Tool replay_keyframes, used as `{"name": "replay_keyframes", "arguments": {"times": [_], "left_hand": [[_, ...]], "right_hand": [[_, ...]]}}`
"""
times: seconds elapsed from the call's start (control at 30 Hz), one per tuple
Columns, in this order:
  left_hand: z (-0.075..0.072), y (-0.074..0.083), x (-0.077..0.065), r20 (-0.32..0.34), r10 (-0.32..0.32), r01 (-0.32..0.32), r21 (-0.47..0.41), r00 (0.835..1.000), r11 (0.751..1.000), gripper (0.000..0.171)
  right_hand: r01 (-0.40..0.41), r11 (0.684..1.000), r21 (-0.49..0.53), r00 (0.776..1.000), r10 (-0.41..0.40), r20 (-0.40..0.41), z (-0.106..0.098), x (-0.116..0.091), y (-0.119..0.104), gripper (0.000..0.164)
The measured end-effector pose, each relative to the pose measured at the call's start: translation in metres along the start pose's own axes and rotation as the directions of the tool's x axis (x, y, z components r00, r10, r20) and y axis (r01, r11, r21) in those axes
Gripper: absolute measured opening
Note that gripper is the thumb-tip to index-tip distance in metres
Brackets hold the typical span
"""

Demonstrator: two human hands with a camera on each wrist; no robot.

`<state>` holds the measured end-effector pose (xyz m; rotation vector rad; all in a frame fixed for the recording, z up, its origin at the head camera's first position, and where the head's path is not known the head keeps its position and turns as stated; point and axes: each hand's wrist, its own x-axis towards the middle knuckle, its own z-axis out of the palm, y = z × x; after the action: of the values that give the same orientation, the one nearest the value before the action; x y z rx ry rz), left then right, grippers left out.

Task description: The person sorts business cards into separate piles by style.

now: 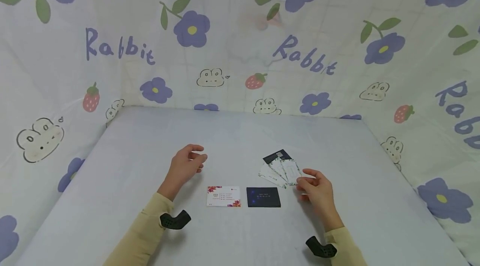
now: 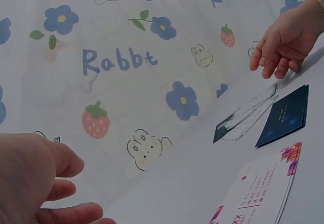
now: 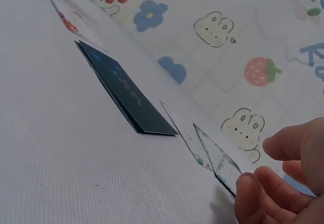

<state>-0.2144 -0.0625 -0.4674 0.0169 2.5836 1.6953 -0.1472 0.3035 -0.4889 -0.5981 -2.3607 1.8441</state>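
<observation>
White cards [image 1: 291, 170], three of them with green leafy edges, lie fanned on the pale worktop [image 1: 232, 237], partly over a dark card [image 1: 275, 156] whose far part shows a small square code. This fan sits toward the right of the middle, and the right hand [image 1: 318, 193] is at its near right corner. That hand's grip is loose and spread, set very close to the edge of the rightmost white card; whether it touches the card I cannot tell. Nearer the person and just beside the fan lies a dark stack [image 1: 263, 197], with blue spots and small pale print; the right wrist view shows its layers slightly parted along the side. Left of that, with a narrow gap between, lies a white stack [image 1: 223, 196], printed with red and purple flowers at two opposite corners and lines of red text. Both stacks lie flat, roughly side by side. The left hand [image 1: 183, 168] hangs over the worktop beyond the white stack and to its left, its grip relaxed, slightly bent and holding nothing. Both arms wear tan sleeves [image 1: 138, 232], each with a black wrist device [image 1: 175, 220]. Around the worktop hangs a pale sheet [image 1: 232, 53] patterned with blue flowers, strawberries, rabbit faces and the word "Rabbit".
</observation>
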Motion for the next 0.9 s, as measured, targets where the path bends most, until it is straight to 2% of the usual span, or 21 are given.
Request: {"name": "replay_keyframes", "arguments": {"times": [0.17,0.27,0.43,0.53,0.63,0.73,0.83,0.9], "left_hand": [[0.007,0.002,0.003,0.019,-0.014,0.014,-0.019,1.000,1.000,0.038],[0.017,0.003,0.005,0.036,-0.034,0.035,-0.031,0.999,0.999,0.039],[0.048,0.012,0.014,0.097,-0.065,0.070,-0.042,0.993,0.997,0.040],[0.068,0.020,0.020,0.146,-0.078,0.084,-0.041,0.986,0.996,0.043],[0.088,0.028,0.024,0.189,-0.093,0.103,-0.045,0.978,0.994,0.044],[0.107,0.035,0.027,0.209,-0.101,0.116,-0.060,0.973,0.991,0.045],[0.123,0.040,0.031,0.208,-0.112,0.134,-0.093,0.972,0.987,0.045],[0.131,0.043,0.032,0.203,-0.124,0.152,-0.131,0.971,0.980,0.046]], "right_hand": [[-0.009,1.000,-0.009,1.000,0.009,-0.010,-0.003,0.003,-0.005,0.045],[0.007,0.999,-0.038,1.000,-0.007,-0.013,-0.002,0.009,-0.011,0.046],[0.044,0.993,-0.110,0.999,-0.047,-0.025,0.003,0.033,-0.023,0.045],[0.076,0.979,-0.191,0.997,-0.077,0.005,0.011,0.053,-0.031,0.046],[0.132,0.943,-0.307,0.991,-0.116,0.067,0.018,0.072,-0.040,0.048],[0.197,0.880,-0.432,0.980,-0.161,0.119,0.023,0.088,-0.048,0.049],[0.236,0.830,-0.506,0.971,-0.183,0.153,0.026,0.101,-0.055,0.049],[0.240,0.813,-0.531,0.970,-0.178,0.165,0.028,0.108,-0.058,0.050]]}}
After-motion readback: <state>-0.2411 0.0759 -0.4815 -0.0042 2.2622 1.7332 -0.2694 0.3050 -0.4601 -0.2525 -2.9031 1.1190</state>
